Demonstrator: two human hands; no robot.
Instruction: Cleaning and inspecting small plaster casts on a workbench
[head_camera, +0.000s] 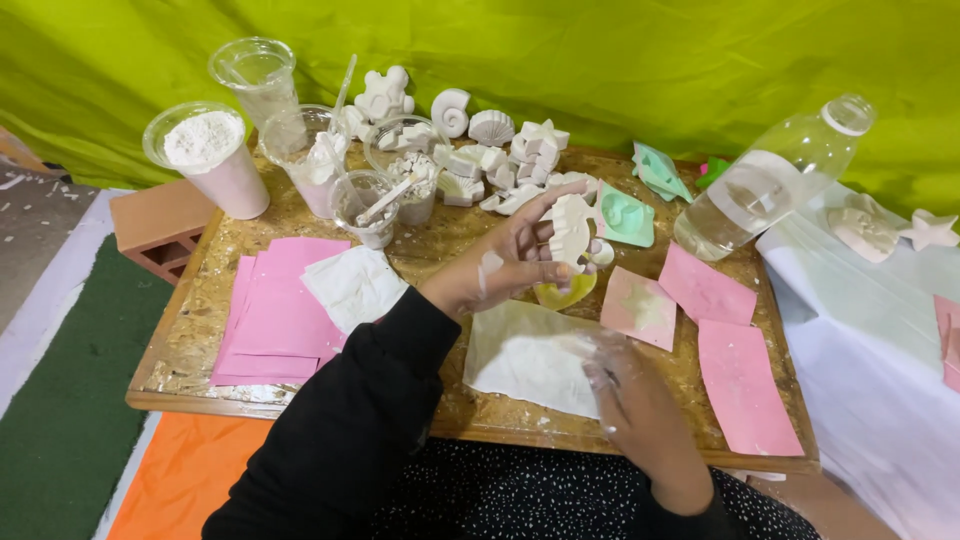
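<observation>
My left hand (505, 262) holds a white plaster cast (572, 228) upright above the wooden board (190, 335); the cast looks like a sea creature. Just below it lies a yellow mould (565, 293). My right hand (635, 400), dusted white, rests flat on a sheet of white paper (525, 355) near the board's front edge, holding nothing. Pink paper squares (640, 307) lie to the right of the mould.
Several white plaster shells and figures (490, 150) are piled at the back. Plastic cups (215, 155) with powder and stirrers stand at the back left. A tilted water bottle (770, 185), green moulds (628, 215), a pink paper stack (275, 310) and a brick (160, 225) surround them.
</observation>
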